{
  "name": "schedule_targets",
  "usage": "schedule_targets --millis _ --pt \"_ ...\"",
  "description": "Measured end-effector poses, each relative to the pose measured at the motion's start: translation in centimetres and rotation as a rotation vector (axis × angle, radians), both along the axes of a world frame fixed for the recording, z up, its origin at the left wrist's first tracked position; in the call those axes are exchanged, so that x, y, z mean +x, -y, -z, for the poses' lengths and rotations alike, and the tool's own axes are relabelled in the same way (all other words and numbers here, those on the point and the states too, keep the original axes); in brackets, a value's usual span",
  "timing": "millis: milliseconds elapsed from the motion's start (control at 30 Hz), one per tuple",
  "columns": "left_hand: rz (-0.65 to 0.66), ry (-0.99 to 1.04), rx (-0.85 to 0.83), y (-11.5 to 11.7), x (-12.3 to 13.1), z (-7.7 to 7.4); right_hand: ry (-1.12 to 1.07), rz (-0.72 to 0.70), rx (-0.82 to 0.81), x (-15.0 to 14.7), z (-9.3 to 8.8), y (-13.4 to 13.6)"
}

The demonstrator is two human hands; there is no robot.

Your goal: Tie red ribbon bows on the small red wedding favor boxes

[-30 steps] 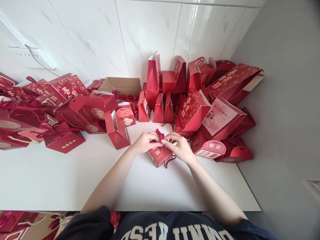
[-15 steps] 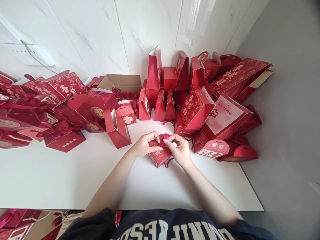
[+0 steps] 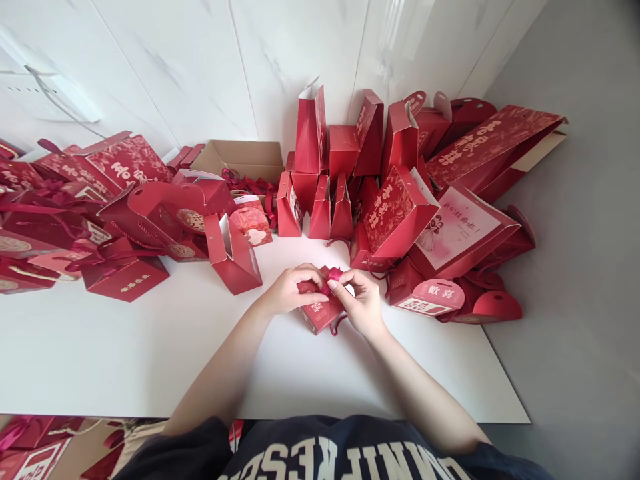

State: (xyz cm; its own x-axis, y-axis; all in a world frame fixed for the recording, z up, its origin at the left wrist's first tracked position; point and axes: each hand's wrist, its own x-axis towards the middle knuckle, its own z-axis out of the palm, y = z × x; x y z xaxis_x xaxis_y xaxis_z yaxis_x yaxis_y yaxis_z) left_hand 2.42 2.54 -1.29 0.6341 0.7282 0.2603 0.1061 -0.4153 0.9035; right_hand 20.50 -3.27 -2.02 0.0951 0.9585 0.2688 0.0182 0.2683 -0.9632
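Note:
A small red gift box [image 3: 316, 319] lies on the white table in front of me, with a shiny crimson ribbon [image 3: 334, 274] looped at its top. My right hand [image 3: 364, 301] pinches the ribbon loop between thumb and fingers. From the other side, my left hand [image 3: 295, 291] curls over the box, thumb and fingertips closed at the ribbon near its knot; the exact grip is partly hidden. A dark red cord [image 3: 339, 325] hangs out at the box's right side.
Red gift boxes crowd the table's left side, including a ribbon-tied box [image 3: 126, 272]. An open cardboard box [image 3: 243, 155] with ribbons stands at the back. More boxes [image 3: 400, 212] are stacked at the right. The white table [image 3: 125, 360] ends just before my body.
The view has shifted slightly. The ribbon loop at my right fingertips looks a little fuller and more raised; both hands stay almost in place on the box.

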Motion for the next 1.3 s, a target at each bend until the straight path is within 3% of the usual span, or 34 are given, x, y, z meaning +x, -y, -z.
schedule_targets --millis 267,600,833,1300 --pt "-0.019 0.043 0.043 -0.2 0.3 0.7 -0.011 -0.018 -0.023 0.2 0.2 -0.2" --pt "-0.043 0.027 0.009 -0.1 0.1 0.7 0.165 -0.174 0.031 1.0 0.5 -0.4" --pt "-0.047 0.001 -0.006 0.2 0.2 0.4 0.108 -0.078 -0.021 -0.2 0.2 -0.6" --pt "0.009 0.048 0.081 -0.1 0.3 0.5 0.061 -0.033 -0.051 0.3 0.0 -0.6"
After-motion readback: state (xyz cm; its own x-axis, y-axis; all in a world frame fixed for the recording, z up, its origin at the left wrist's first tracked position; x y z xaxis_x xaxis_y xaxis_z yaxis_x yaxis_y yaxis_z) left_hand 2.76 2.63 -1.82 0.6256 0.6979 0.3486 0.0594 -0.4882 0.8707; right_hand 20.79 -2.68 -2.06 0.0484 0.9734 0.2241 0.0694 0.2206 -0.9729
